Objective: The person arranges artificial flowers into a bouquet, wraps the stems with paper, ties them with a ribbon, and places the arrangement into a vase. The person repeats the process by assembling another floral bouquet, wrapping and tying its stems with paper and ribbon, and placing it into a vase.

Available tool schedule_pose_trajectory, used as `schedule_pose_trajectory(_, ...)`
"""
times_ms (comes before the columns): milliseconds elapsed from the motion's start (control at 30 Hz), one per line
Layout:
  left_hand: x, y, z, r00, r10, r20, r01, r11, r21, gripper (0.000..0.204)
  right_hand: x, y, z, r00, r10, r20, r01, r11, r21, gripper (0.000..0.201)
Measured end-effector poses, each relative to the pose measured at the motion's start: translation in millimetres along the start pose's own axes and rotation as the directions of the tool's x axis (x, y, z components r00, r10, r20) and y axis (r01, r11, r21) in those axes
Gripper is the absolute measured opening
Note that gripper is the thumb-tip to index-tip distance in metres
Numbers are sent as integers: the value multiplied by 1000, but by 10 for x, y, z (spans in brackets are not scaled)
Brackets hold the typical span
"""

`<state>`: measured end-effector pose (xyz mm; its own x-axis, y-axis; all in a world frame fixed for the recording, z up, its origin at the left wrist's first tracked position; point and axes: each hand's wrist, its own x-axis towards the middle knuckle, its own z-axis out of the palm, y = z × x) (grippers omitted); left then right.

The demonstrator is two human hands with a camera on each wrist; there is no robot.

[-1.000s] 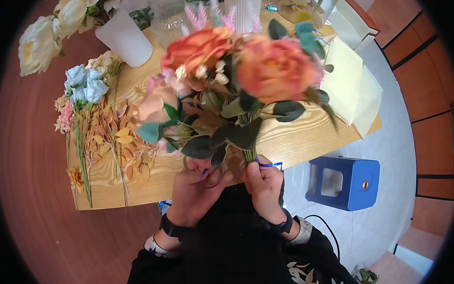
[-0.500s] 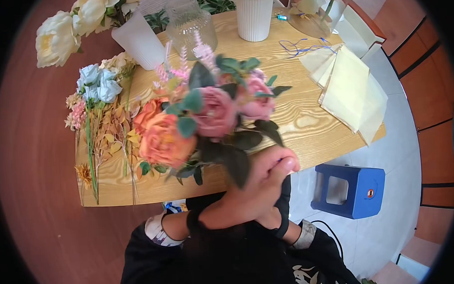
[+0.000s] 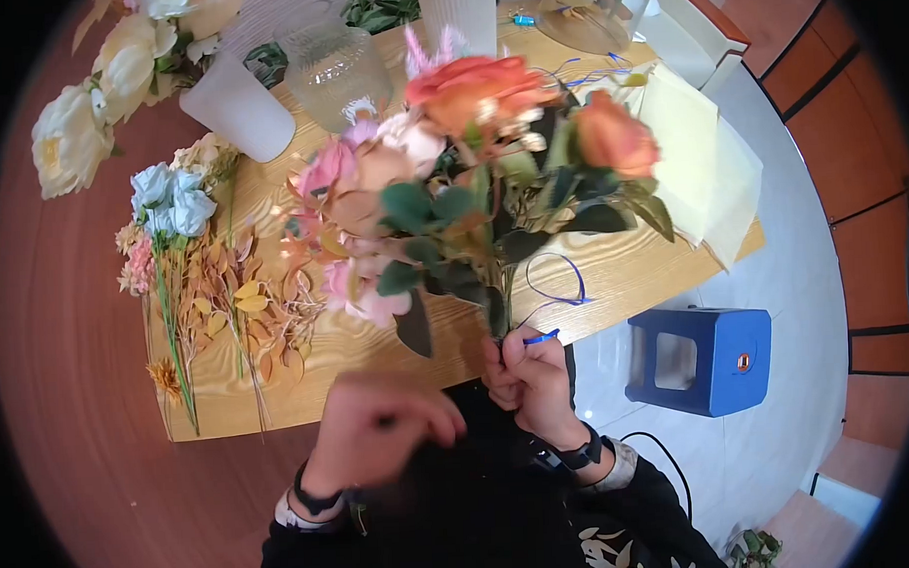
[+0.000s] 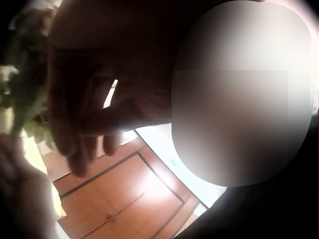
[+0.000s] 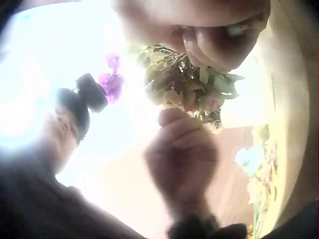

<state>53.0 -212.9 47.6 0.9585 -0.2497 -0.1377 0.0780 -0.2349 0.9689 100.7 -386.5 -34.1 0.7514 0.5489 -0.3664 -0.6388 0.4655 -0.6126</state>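
A bouquet (image 3: 412, 210) of artificial orange, pink and peach flowers stands upright in front of the body. My right hand (image 3: 533, 381) grips its gathered stems low down, thumb pressed along the front. Blue ribbon (image 3: 542, 337) sits at that grip, and a blue loop curves up beside the stems. Apart from the stems, to their left, is my left hand (image 3: 379, 427), blurred, its thumb and fingers bent toward each other. In the left wrist view the fingers (image 4: 79, 154) hang in shadow; I cannot tell whether they pinch ribbon. The right wrist view shows the bouquet's leaves (image 5: 187, 84) between both hands.
Blue roses (image 3: 171, 199), orange-leaved sprays (image 3: 239, 281) and other stems lie on the table's left. A white vase (image 3: 238, 106) with cream flowers and a glass vase (image 3: 337, 78) stand behind. Cream wrapping sheets (image 3: 685, 156) lie at right; a blue stool (image 3: 697, 361) stands on the floor.
My left hand crossed over my right at the stems half a second ago, and has swung back left, away from them. The bouquet has turned and tilted; my right hand keeps its grip.
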Motion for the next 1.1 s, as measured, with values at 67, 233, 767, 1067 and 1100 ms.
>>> schedule_pose_trajectory(67, 187, -256, 82, 942, -287, -176, 247, 944, -218, 16, -80, -51, 29, 997, 28, 69, -31, 998, 51, 28)
schedule_pose_trajectory(233, 562, -385, 255, 977, -150, 149, 199, 407, -891, 33, -149, -90, 219, 975, 24, 221, -36, 998, 52, 36)
schedule_pose_trajectory(767, 461, -695, 404, 952, -146, -269, -204, 353, -913, 10, -93, 33, 101, 980, -182, 80, 190, 977, -94, 35)
schedule_pose_trajectory(1067, 369, -673, 493, 902, 12, -433, -361, 572, -736, 17, 49, 200, 29, 952, -298, -70, 272, 930, -248, 29)
schedule_pose_trajectory(1100, 356, -634, 444, 925, 48, -376, -294, 715, -634, 19, 73, 204, 28, 951, -303, -64, 278, 927, -252, 29)
